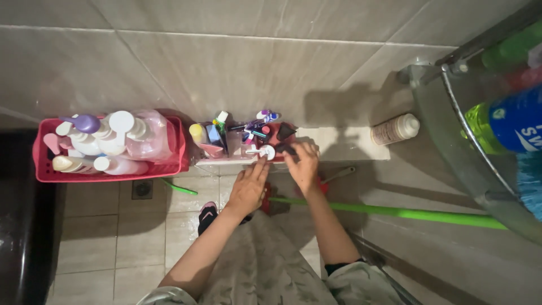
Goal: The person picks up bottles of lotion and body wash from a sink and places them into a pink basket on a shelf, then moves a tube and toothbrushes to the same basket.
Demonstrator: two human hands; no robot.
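Observation:
I look down at a low tiled ledge [339, 138] along the bathroom wall. My left hand [248, 189] reaches to the ledge with fingers stretched, their tips touching a small white pump dispenser [265, 151]. My right hand [303, 164] is beside it, fingers curled over a small dark object [284, 149] by a red holder [276, 135]. A cluster of toothbrushes and tubes [248, 127] stands just behind both hands.
A pink basket [42, 164] full of pump bottles sits at the left. A white bottle [395, 130] lies on the ledge's right end. A green mop handle [406, 214] crosses the floor. A glass corner shelf [451, 124] with bottles juts in at right.

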